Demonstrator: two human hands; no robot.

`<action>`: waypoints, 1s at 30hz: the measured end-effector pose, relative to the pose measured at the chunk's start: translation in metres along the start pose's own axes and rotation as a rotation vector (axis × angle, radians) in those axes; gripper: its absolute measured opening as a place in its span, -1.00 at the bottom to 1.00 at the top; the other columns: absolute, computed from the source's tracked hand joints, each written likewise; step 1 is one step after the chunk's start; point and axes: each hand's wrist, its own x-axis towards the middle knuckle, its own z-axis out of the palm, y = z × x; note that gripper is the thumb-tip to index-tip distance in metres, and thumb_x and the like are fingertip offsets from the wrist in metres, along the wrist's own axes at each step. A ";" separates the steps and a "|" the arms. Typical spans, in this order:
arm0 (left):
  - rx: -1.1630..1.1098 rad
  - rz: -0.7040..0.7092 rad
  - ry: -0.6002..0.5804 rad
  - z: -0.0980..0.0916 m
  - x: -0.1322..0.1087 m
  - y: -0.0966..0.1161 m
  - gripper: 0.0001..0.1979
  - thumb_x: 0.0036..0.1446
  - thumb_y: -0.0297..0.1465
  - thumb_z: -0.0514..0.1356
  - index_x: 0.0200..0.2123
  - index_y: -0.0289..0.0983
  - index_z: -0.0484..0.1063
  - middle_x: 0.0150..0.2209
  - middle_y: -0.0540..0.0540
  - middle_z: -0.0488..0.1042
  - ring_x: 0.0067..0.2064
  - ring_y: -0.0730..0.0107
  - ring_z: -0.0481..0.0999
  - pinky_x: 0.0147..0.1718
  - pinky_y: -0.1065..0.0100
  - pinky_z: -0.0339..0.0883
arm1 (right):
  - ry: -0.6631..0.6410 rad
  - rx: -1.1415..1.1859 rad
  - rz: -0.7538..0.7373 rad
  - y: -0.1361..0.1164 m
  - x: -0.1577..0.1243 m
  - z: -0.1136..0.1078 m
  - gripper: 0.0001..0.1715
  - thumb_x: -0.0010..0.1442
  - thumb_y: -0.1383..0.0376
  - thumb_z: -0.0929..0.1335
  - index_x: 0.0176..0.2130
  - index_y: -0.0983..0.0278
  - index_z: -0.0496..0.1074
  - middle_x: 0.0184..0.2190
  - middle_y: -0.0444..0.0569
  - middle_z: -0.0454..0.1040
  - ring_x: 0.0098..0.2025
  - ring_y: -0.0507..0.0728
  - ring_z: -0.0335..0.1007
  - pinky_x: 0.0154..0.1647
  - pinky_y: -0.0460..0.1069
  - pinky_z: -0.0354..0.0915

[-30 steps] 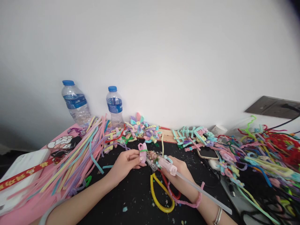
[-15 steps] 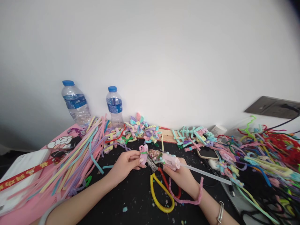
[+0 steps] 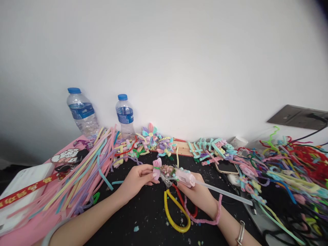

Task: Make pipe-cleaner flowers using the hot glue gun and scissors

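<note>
My left hand (image 3: 138, 180) pinches a small lilac-pink pipe-cleaner piece (image 3: 157, 173) bound with a green strand. My right hand (image 3: 201, 196) is wrapped round a pale pink hot glue gun (image 3: 186, 178) with small decorations on its body. Its front end lies close beside the pipe-cleaner piece; whether they touch I cannot tell. From its back a long translucent glue stick (image 3: 225, 193) juts to the right. Below both hands lie scissors (image 3: 179, 229) with yellow and red loop handles, their blades mostly hidden. A pink pipe cleaner (image 3: 205, 222) curves by my right wrist.
Pipe-cleaner strips (image 3: 84, 174) cover the left side, and a tangled heap (image 3: 294, 171) fills the right. Two water bottles (image 3: 125, 116) stand against the wall. Finished-looking fuzzy flowers (image 3: 151, 133), a phone (image 3: 227, 168) and a paper cup (image 3: 238, 141) line the back.
The glue gun has shifted very slightly left and down, and its glue stick tilts a little lower. My left hand stays in place with the pipe-cleaner piece.
</note>
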 end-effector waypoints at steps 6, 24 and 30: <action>-0.003 -0.005 -0.005 0.000 0.001 0.001 -0.70 0.04 -0.28 0.19 -0.18 -0.31 0.45 -0.24 -0.16 0.59 -0.24 0.20 0.59 -0.34 0.39 0.40 | 0.017 0.019 0.003 0.000 0.000 0.001 -0.73 0.14 0.35 0.27 -0.57 0.26 0.18 -0.62 -0.19 0.27 -0.57 -0.01 0.18 -0.52 -0.12 0.08; 0.006 -0.004 -0.011 0.000 0.000 0.004 -0.67 0.02 -0.27 0.21 -0.15 -0.29 0.49 -0.22 -0.15 0.59 -0.23 0.18 0.59 -0.33 0.38 0.41 | 0.006 0.007 0.004 -0.001 0.000 0.000 -0.75 0.13 0.35 0.28 -0.56 0.24 0.20 -0.60 -0.17 0.31 -0.56 0.01 0.21 -0.51 -0.10 0.14; 0.015 0.007 -0.014 0.001 0.000 0.004 -0.68 0.03 -0.28 0.19 -0.16 -0.31 0.50 -0.23 -0.15 0.59 -0.22 0.18 0.59 -0.33 0.38 0.40 | 0.010 -0.016 -0.006 -0.001 0.000 0.001 -0.73 0.13 0.35 0.29 -0.58 0.25 0.19 -0.61 -0.18 0.30 -0.56 0.01 0.20 -0.51 -0.10 0.13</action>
